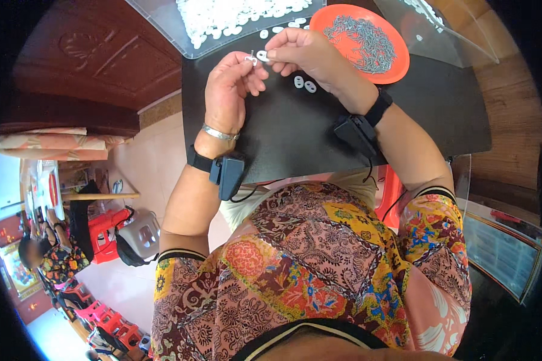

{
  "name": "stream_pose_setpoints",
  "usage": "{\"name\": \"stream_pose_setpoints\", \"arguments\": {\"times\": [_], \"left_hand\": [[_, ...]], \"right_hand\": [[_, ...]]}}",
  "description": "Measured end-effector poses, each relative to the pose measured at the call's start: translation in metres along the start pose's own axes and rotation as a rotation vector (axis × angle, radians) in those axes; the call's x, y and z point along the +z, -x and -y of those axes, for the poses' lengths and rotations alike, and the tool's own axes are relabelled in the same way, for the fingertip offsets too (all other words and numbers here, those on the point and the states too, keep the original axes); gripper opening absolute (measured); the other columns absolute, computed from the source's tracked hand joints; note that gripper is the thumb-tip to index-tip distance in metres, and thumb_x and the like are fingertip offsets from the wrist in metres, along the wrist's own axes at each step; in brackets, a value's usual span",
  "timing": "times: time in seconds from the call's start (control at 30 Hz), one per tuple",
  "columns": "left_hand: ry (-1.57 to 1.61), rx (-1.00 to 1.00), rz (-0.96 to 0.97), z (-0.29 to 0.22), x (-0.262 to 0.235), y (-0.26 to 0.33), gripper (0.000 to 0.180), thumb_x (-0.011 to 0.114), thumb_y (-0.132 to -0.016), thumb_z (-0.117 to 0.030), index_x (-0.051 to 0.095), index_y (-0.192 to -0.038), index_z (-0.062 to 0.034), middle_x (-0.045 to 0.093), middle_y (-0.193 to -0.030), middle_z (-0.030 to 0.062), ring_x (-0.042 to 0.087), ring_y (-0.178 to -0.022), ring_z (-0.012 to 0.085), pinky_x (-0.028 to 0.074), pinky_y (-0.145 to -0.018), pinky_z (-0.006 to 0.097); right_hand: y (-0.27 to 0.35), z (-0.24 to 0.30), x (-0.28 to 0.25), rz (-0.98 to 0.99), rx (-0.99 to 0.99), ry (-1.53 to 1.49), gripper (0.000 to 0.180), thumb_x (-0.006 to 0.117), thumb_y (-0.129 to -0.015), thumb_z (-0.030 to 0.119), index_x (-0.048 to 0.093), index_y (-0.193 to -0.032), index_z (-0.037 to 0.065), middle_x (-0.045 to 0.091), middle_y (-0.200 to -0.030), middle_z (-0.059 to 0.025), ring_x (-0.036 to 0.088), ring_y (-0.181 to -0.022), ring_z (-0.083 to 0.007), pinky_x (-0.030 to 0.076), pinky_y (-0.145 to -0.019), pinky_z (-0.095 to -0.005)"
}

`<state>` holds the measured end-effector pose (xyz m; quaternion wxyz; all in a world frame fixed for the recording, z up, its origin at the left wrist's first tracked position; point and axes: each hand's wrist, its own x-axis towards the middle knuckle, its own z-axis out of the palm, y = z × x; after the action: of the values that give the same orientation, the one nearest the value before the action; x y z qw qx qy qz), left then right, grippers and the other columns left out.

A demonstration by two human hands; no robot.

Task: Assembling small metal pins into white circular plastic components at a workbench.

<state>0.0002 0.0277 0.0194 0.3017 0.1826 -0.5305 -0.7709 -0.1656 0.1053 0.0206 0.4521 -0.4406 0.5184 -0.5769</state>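
Above the far part of the dark table, my left hand (227, 84) pinches a small white plastic clip (252, 60) between thumb and forefinger. A thin grey pin, perhaps a screw, seems to stick up from it. Close by on the right, my right hand (301, 55) is closed on a white oval plastic piece (262, 56). The two parts are almost touching; whether they meet I cannot tell. Below my right hand, a pair of white two-hole ovals (305, 83) lies on the tabletop.
An orange-red plate (400, 67) holding many grey screws or nails (367, 45) stands at the far right. Behind my left hand, a clear bin (193, 53) contains a heap of white pieces (223, 15). More ovals lie beside it on the black table (271, 138).
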Motion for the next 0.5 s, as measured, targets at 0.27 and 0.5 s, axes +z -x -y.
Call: {"name": "stream_pose_setpoints", "arguments": {"times": [0.27, 0.5], "left_hand": [[-0.200, -0.072, -0.081, -0.0004, 0.0068, 0.0034, 0.014, 0.049, -0.087, -0.012, 0.058, -0.079, -0.0055, 0.058, -0.064, 0.0009, 0.049, -0.050, 0.0054, 0.035, -0.047, 0.018], [-0.274, -0.104, -0.071, -0.0005, 0.0036, 0.0031, 0.015, 0.047, -0.090, -0.015, 0.056, -0.083, -0.0064, 0.058, -0.066, 0.0010, 0.049, -0.052, 0.0072, 0.036, -0.051, 0.019]], "right_hand": [[0.0015, 0.0020, -0.0041, -0.034, -0.063, -0.035, 0.019, 0.063, -0.086, 0.017, 0.061, -0.099, 0.004, 0.063, -0.082, -0.0012, 0.058, -0.069, -0.0054, 0.048, -0.065, -0.0183], [0.0017, 0.0046, -0.0010, -0.023, -0.081, -0.019, 0.018, 0.061, -0.087, 0.015, 0.061, -0.101, 0.004, 0.063, -0.083, -0.0014, 0.059, -0.071, -0.0055, 0.048, -0.066, -0.0186]]}}
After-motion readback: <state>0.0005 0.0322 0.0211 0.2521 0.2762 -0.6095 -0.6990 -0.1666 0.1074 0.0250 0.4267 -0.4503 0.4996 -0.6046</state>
